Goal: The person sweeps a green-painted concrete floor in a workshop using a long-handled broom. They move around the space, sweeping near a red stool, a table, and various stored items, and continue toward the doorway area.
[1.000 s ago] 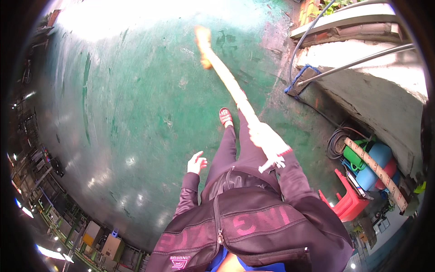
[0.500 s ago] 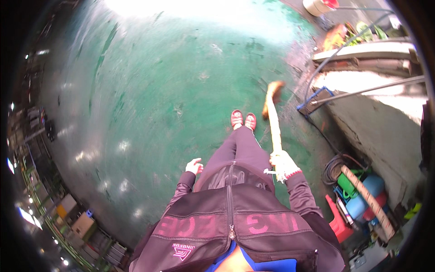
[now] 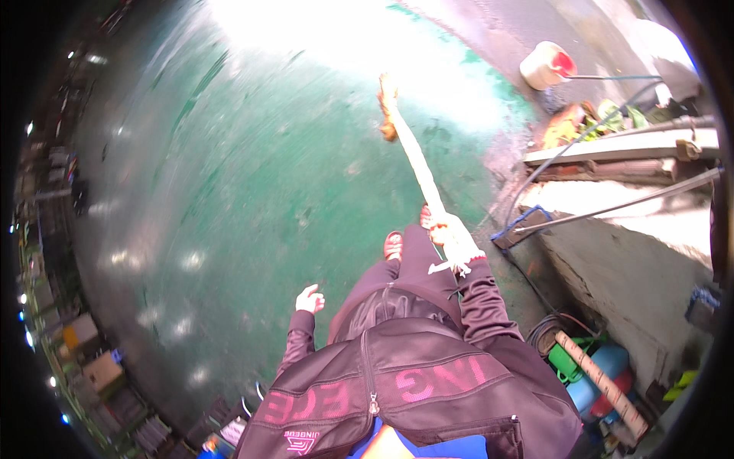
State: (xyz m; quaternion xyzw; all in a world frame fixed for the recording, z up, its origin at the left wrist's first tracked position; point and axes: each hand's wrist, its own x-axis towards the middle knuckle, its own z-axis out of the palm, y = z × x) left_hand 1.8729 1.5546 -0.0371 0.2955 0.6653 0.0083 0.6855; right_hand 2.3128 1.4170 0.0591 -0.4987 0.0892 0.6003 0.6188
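My right hand (image 3: 459,239), in a white work glove with a red-edged cuff, is closed round the pale yellow handle of a broom (image 3: 417,162). The broom slants forward and to the left, its brown head (image 3: 387,115) out over the green floor. White string dangles from the handle's near end beside my wrist. Bare and away from the broom, my left hand (image 3: 310,298) hangs at my left side, its fingers loosely apart and nothing in them.
Right of me, a squeegee-like tool (image 3: 526,228) leans by a low concrete wall (image 3: 634,252). Beyond lie a hose (image 3: 550,157) and a white bucket (image 3: 544,65). A patterned tube (image 3: 604,382) and blue containers (image 3: 610,359) stand near right. Stacked boxes (image 3: 103,371) line the left.
The broom has swung forward and left, away from the wall, with my right hand moving forward. My feet have gone from side by side to a stride, and the view has shifted.
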